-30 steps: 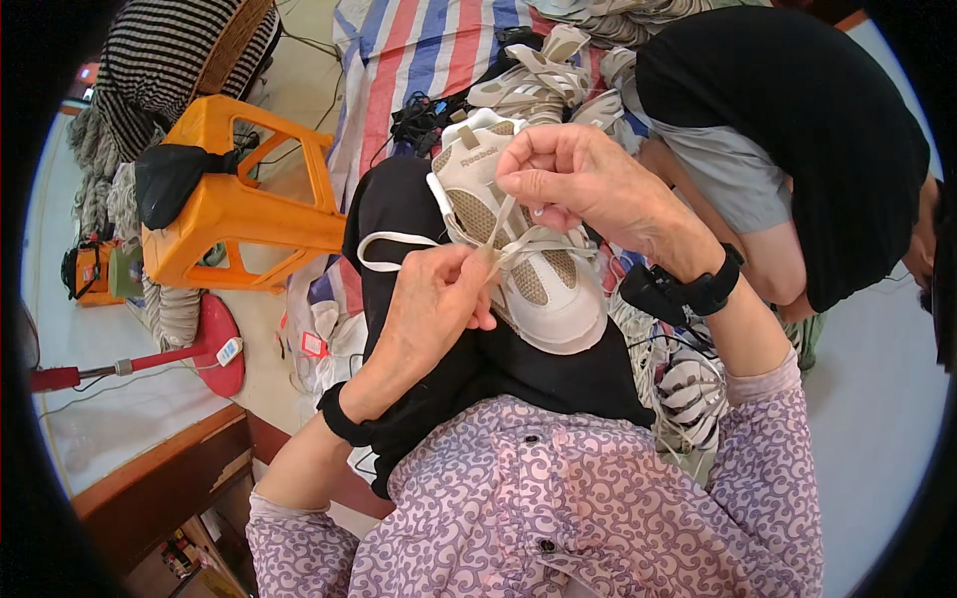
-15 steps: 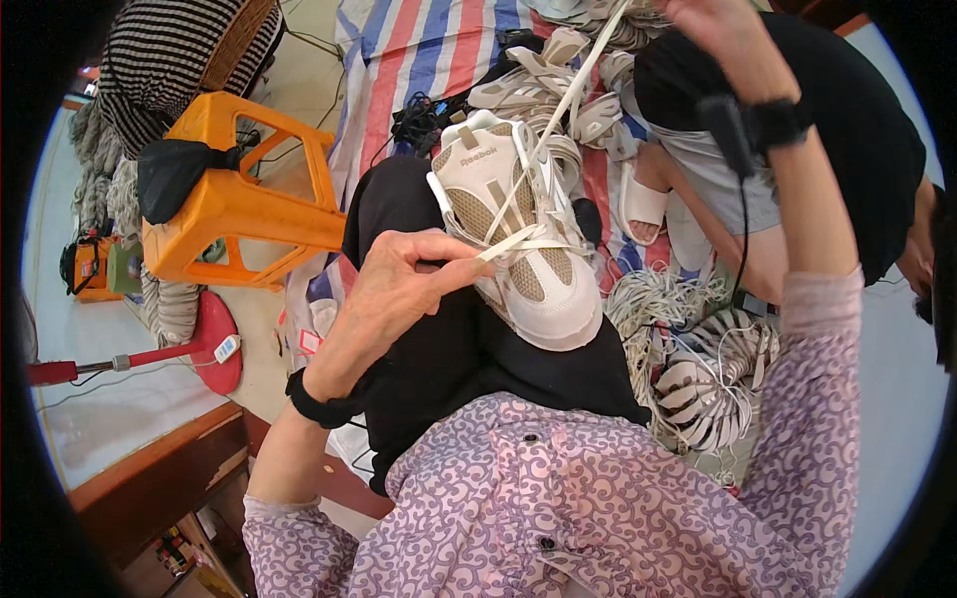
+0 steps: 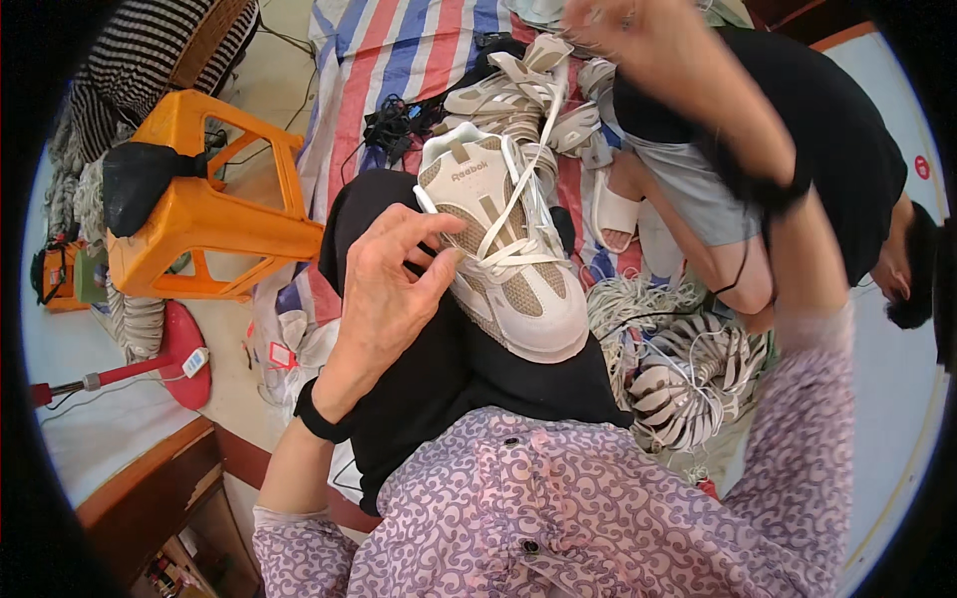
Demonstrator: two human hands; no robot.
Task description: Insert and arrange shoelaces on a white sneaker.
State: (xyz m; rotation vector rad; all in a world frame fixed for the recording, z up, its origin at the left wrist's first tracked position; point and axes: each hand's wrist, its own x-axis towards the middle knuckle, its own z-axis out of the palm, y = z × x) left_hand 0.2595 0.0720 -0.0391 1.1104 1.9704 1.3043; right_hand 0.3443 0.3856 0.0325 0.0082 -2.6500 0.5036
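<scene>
A white and beige sneaker (image 3: 533,319) with tan mesh rests on my black-trousered lap, toe toward me. White shoelace (image 3: 513,261) crosses its lower eyelets. One long strand (image 3: 543,130) runs up from there past the tongue toward the far side. My left hand (image 3: 394,274) is at the sneaker's left edge, thumb and forefinger apart with nothing visible between them. High up on the far right, my right hand (image 3: 633,35) is smeared by motion; whether it holds the strand's end is unclear.
Several similar sneaker parts (image 3: 498,95) lie on a striped sheet (image 3: 384,50). An orange stool (image 3: 214,204) stands left. At right a person in black (image 3: 817,130) bends over, near bundled white laces (image 3: 638,304) and a coil of striped pieces (image 3: 688,389).
My left fingers have parted and let go of the lace by the eyelets. My right hand has swung leftward. The strand now hangs looser.
</scene>
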